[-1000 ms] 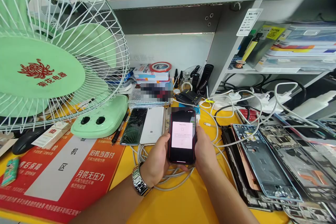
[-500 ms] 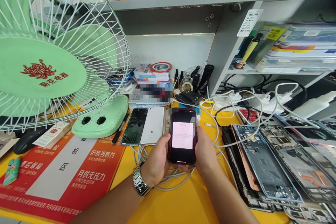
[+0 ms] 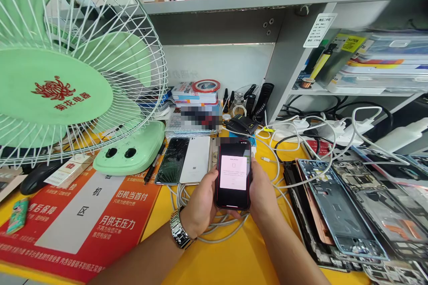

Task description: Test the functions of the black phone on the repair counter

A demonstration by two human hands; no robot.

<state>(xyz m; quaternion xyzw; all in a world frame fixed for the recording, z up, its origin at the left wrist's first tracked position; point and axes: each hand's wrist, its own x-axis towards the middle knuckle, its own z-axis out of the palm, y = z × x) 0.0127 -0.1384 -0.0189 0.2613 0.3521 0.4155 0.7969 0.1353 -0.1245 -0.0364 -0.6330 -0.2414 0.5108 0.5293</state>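
Note:
Between my two hands a black smartphone (image 3: 232, 193) is held upright, its screen lit with a white pop-up box on a dark background. My left hand (image 3: 201, 202) wraps the phone's left edge, thumb along the side; a metal watch is on that wrist. My right hand (image 3: 262, 189) grips the right edge, its fingers mostly hidden behind the phone. Just behind and left lie a phone with a cracked dark face (image 3: 171, 160) and a white phone (image 3: 195, 160). Coiled grey cable (image 3: 217, 234) lies on the yellow tabletop under my hands.
A green fan (image 3: 130, 151) stands at the left over a red printed mat (image 3: 123, 196). Disassembled phone frames (image 3: 344, 209) are stacked at the right, with white charging cables (image 3: 331, 160) looping above. Boxes and a tape roll (image 3: 206, 86) sit at the back, below a grey shelf (image 3: 234, 2).
The view has shifted very slightly, so the surroundings sit a little further right. Both hands keep the same hold on the phone, and its screen shows the same pop-up.

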